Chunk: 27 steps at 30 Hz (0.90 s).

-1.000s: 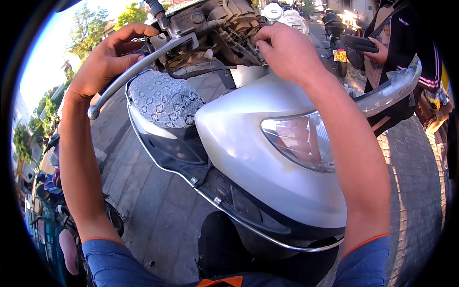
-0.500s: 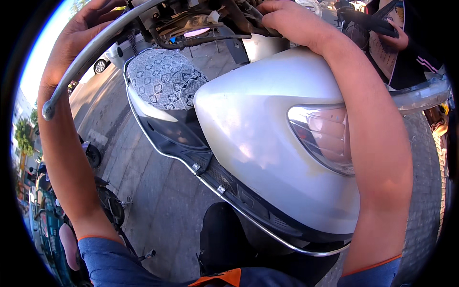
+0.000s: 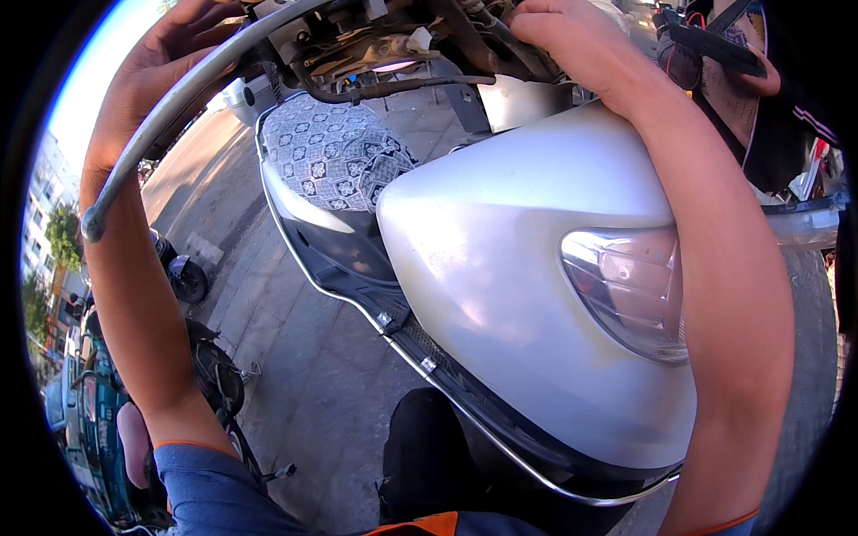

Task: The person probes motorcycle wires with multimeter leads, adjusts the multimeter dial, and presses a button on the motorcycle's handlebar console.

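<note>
A silver scooter body panel [image 3: 483,268] with a clear light lens [image 3: 630,277] fills the middle. Above it is an uncovered handlebar assembly [image 3: 375,58] with brown, worn metal parts and dark cables. My left hand [image 3: 170,58] reaches to its left side, behind a curved grey brake lever [image 3: 165,112] with a ball end. The fingers are bent and their tips are hidden. My right hand [image 3: 572,40] is at the right side of the assembly, its fingers curled against the parts. What either hand grips is hidden.
A patterned seat cover [image 3: 331,147] lies beyond the panel, and a chrome rail [image 3: 465,411] edges the scooter. Another person's hand [image 3: 761,76] is at the upper right beside a black grip. Parked two-wheelers [image 3: 214,371] stand at left on the paving [image 3: 295,393].
The scooter, handlebar assembly and both my arms sit slightly farther right and lower in the picture. Both hands stay at the assembly.
</note>
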{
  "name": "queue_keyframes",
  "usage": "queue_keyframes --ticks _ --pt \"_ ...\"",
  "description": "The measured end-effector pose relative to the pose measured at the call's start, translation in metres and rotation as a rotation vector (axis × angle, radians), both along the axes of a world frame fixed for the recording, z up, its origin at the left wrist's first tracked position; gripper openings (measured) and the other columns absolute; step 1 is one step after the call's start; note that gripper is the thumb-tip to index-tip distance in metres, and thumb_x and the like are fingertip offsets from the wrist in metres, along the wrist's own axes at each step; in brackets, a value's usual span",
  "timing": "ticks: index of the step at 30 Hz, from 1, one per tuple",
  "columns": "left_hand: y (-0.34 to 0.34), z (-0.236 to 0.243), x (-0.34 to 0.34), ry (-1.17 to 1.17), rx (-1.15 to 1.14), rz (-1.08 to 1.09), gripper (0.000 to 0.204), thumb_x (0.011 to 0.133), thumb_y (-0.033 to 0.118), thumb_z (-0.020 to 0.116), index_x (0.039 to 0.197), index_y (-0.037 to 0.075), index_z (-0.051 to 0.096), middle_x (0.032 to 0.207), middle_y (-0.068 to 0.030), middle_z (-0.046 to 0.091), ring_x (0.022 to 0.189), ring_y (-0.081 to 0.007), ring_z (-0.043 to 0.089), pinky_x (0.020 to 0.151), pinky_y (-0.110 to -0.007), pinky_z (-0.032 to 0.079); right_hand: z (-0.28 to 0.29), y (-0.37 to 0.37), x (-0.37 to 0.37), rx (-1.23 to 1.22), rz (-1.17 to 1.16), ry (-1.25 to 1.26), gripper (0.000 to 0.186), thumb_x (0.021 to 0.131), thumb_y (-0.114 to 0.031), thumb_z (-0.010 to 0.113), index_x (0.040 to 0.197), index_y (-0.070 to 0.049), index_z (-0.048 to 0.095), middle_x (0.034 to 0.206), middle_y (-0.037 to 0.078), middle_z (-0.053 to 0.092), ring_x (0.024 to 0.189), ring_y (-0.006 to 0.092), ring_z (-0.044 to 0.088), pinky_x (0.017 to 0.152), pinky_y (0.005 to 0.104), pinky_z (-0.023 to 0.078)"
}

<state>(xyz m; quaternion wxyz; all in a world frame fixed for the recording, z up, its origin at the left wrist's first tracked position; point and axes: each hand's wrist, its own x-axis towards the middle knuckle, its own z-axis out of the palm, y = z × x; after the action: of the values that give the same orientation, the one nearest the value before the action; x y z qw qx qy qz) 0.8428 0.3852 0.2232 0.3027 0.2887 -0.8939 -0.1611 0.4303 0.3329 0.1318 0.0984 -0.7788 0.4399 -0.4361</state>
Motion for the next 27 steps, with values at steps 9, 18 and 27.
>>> queue_keyframes --ticks 9,18,27 --pt "0.026 -0.018 -0.046 0.201 0.186 0.049 0.041 0.101 -0.002 0.071 0.14 0.001 0.06 0.132 -0.0141 0.071 0.111 -0.0224 0.075 0.1 -0.037 0.064 -0.012 0.059 0.035 -0.497 -0.081 0.263 0.022 0.09 -0.023 0.071 0.098 -0.006 0.081 0.091 0.017 0.079 0.087 0.0339 0.079 0.081 0.0447 0.062" --pt "0.036 -0.002 -0.057 0.146 0.332 0.064 0.048 0.103 0.002 0.073 0.148 0.004 0.057 0.136 -0.0092 0.07 0.118 -0.017 0.069 0.103 -0.031 0.058 -0.032 0.056 0.073 -0.664 0.169 0.433 0.051 0.095 -0.021 0.07 0.146 -0.017 0.07 0.105 0.013 0.077 0.095 0.036 0.076 0.082 0.0498 0.062" --pt "0.015 -0.001 -0.043 0.094 0.287 -0.07 0.048 0.105 0.004 0.07 0.151 0.003 0.057 0.124 -0.0044 0.072 0.112 -0.012 0.067 0.099 -0.027 0.054 -0.025 0.064 0.075 -0.534 0.129 0.473 0.061 0.094 -0.016 0.069 0.155 -0.021 0.065 0.112 0.013 0.072 0.086 0.0337 0.071 0.078 0.0462 0.059"
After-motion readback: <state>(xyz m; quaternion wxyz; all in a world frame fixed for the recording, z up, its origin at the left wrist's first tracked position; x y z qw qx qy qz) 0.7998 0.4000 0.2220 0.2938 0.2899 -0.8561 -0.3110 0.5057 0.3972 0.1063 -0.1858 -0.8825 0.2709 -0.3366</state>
